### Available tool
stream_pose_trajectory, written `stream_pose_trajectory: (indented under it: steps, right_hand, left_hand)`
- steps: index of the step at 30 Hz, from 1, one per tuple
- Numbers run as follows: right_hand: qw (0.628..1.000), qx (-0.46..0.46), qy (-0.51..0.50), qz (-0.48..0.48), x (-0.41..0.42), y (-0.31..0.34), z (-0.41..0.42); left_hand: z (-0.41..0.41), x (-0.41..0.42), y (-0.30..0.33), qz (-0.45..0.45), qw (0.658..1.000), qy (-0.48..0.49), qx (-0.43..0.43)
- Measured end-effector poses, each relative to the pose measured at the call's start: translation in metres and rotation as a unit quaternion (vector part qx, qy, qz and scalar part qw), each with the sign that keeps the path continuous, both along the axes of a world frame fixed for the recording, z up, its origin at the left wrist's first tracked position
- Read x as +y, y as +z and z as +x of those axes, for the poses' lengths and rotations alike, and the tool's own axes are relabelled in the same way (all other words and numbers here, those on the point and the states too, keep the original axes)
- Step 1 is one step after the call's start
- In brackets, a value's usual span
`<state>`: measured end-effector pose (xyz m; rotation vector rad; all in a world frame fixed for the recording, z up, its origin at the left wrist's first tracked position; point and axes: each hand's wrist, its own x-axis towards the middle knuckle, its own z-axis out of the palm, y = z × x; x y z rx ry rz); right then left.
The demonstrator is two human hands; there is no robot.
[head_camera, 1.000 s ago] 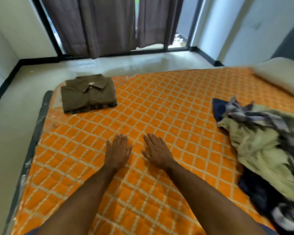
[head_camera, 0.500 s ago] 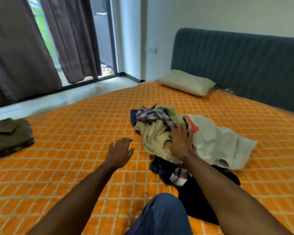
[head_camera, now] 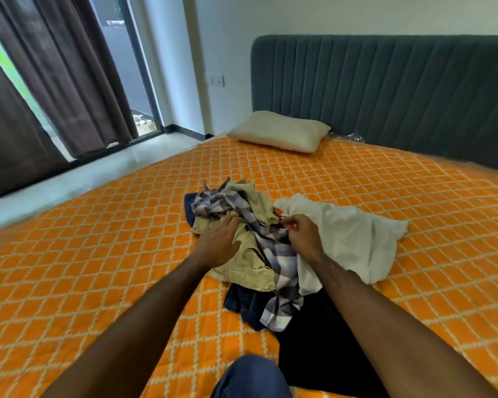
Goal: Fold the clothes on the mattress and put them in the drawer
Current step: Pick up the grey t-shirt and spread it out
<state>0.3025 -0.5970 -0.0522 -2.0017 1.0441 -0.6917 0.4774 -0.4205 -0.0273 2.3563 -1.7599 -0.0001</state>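
left hand (head_camera: 220, 243): we see it flat on the khaki garment (head_camera: 243, 264), fingers straight and spread, pressing rather than gripping.
right hand (head_camera: 301, 235): fingers curled, pinching cloth at the edge of the white garment (head_camera: 348, 237), where a red patch (head_camera: 281, 215) shows; exactly which layer is caught we cannot tell.
pile (head_camera: 259, 242): straight ahead of both hands, mid-mattress (head_camera: 98, 254), near our knee (head_camera: 250, 377).
plaid shirt (head_camera: 276, 259): runs between the two hands, long axis away from us, its near end trailing toward the knee.
white garment: spreads rightward from the right hand, lying on top of the heap on that side.
dark garments (head_camera: 242, 303): beneath the rest, mostly covered.
nearer hand: we judge the right hand better placed for the white garment; the left suits holding the pile down.
next move (judgement): lift the white garment up and to the right, clear of the plaid shirt, then lay it on bare mattress to the left.
risk: the plaid shirt may drag along.
drawer: not in view.
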Motion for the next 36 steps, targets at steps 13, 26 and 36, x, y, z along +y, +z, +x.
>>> stream_pose_trajectory:
  steps: [13,26,36]
  right_hand:
    - [0.846,-0.329,-0.021,0.420,0.032,0.043,-0.041]
    - [0.728,-0.419,0.295,0.454,0.088,0.237,0.034]
    - [0.837,-0.239,0.425,0.248,0.200,0.276,0.081]
  left_hand:
    - [-0.039,-0.073,-0.017,-0.013,0.991,0.012,0.132]
    - [-0.023,0.017,0.194,-0.393,0.831,-0.011,0.392]
    - [0.026,0.179,0.327,-0.585,0.772,0.099,0.229]
